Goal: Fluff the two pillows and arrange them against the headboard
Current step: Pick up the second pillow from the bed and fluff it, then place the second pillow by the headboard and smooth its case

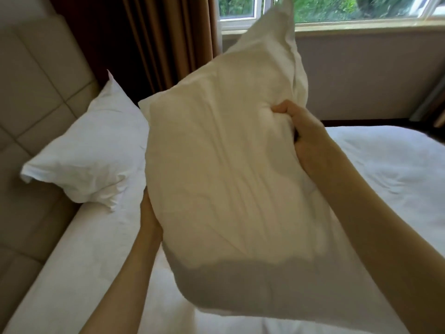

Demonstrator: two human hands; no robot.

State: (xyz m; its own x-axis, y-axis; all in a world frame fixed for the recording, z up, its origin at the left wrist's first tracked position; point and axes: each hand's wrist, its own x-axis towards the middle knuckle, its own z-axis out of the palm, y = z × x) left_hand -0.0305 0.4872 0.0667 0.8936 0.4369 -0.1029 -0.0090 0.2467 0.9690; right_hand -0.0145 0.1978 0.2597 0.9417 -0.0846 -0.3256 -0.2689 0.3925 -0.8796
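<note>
Right now a person holds a large white pillow (231,179) up in the air over the bed (390,174), gripped from both sides, and it fills the middle of the view. The right hand (305,136) sits at the pillow's 3 o'clock edge; its fingers (283,109) are curled tight together and pinch a bunch of the pillowcase fabric, which puckers around the knuckles. The left hand (148,213) presses against the pillow's 8 o'clock edge; most of it is hidden behind the pillow, so I cannot tell whether its fingers are spread or closed. The held pillow is tilted, with its top corner pointing toward 1 o'clock, in front of the window (361,10), and its lower end hanging near 6 o'clock, shaded grey.

The second pillow (91,153) lies at 9 o'clock from the held one. It rests on the white sheet and leans against the padded beige headboard (31,92), one corner pointing up. The two pillows overlap in the view, but whether they touch cannot be told. Brown curtains (154,44) hang at 11 o'clock, beside the window
</note>
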